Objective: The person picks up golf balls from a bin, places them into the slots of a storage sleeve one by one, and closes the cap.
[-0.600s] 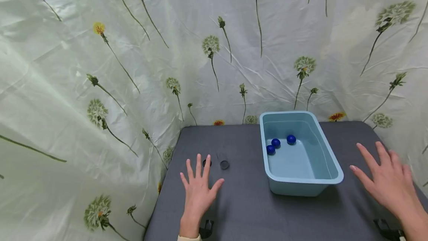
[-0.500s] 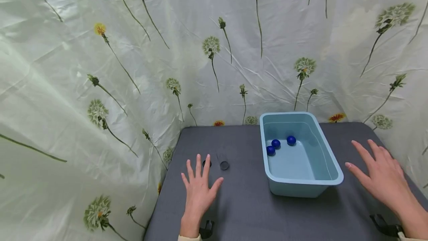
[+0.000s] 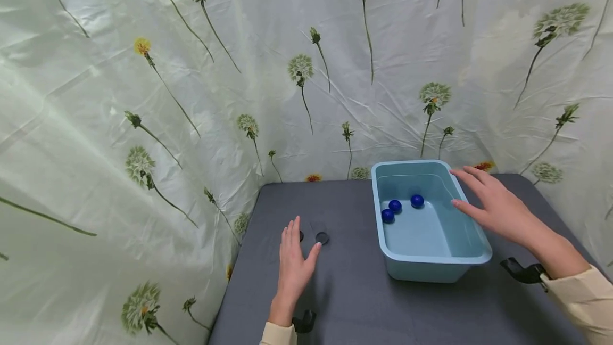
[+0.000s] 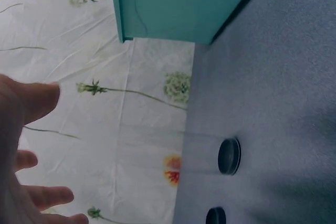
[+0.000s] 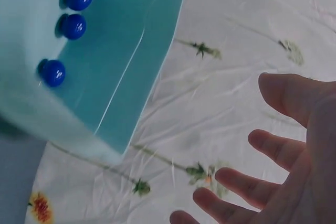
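since the earlier frame, the right hand (image 3: 500, 212) has swung inward from beyond the light blue tub (image 3: 421, 271) to its right rim, and the left hand (image 3: 293, 270) has turned more edge-on, its fingers now closer together. the tub, toward the far side of the grey tabletop (image 3: 364, 302) and right of centre, has stayed put.

the right hand's fingers are long and loosely spread, thumb well away from the rest, with nothing in them; they overlap the rim in the head view, while the right wrist view shows a strip of flowered curtain (image 3: 412, 31) between them and the tub. the left hand hangs above the tabletop, fingers nearly straight, thumb held out, likewise holding nothing.

inside the tub, two blue balls (image 3: 395, 205) lie close together by the left wall, and a third ball (image 3: 417, 200) sits a little apart, nearer the back. just beyond the left hand's thumb, a clear cylinder (image 4: 168, 148) stands upright on a dark round base (image 3: 322, 238) (so faint that the left wrist view shows it best). next to it is a dark disc (image 4: 216, 216), mostly behind the fingers in the head view; whether it bears a cylinder too, i cannot fairly tell.

cream sleeves (image 3: 581, 294) cover both forearms.
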Available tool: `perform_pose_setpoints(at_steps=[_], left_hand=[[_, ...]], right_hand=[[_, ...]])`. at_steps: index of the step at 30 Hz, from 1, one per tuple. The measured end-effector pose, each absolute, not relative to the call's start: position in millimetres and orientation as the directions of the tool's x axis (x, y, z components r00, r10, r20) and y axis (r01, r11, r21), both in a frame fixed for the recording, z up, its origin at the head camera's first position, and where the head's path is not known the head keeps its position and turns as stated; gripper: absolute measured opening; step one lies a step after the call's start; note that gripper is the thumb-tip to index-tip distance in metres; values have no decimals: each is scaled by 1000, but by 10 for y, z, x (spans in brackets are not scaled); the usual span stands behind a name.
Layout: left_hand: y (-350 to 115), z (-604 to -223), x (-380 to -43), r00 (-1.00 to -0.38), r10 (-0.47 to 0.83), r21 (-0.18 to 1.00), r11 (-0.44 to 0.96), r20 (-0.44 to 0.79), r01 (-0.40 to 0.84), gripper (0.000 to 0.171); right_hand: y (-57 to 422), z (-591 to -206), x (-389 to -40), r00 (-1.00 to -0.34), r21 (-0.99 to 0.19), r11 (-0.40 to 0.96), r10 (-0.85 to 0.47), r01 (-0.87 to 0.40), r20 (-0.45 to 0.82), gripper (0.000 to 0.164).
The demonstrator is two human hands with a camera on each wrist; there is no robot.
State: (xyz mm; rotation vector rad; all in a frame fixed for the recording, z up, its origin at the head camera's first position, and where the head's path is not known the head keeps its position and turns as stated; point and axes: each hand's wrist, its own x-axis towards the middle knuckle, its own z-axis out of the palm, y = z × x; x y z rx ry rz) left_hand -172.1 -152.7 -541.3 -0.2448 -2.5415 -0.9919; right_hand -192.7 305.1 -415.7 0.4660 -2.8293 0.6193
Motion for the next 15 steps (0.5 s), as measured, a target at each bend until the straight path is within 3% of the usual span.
perform_pose_setpoints(at_steps=[3,10,15], left_hand=[[-1512,-5423,-1813,-901,-25,687,657,433,312,78],[-1413,-5533,-2082,-916,-135,807,533,378,255,77],[-1369,-5644,-2205,-915,-155,834,489,372,256,77]], right_hand=[[2952,-4128,-2045,-921,-407,828,-316,-385,227,70],[2756,-4229,-2428,-918,-670,672,-395,-316,36,59],[2529,-4365,-2704,-893,-693,671,-441,-266,-85,54]])
